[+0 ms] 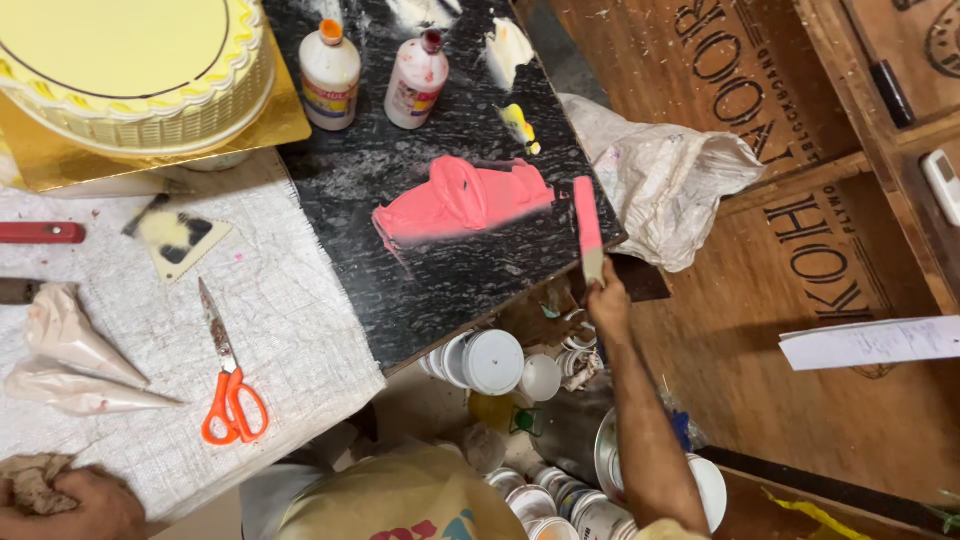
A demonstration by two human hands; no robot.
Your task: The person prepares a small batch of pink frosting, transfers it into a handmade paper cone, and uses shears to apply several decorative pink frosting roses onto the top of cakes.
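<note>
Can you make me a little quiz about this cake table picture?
1. What colour is the cream spread on the black slab?
A) green B) pink C) blue
2. True or false: the right hand holds a palette knife coated in pink.
3. Fill the gap: the scissors on the white cloth have ______ handles.

Extra look: the left hand grips a crumpled rag, and a yellow cake sits at the top left.

Key: 1 B; 2 true; 3 orange.
</note>
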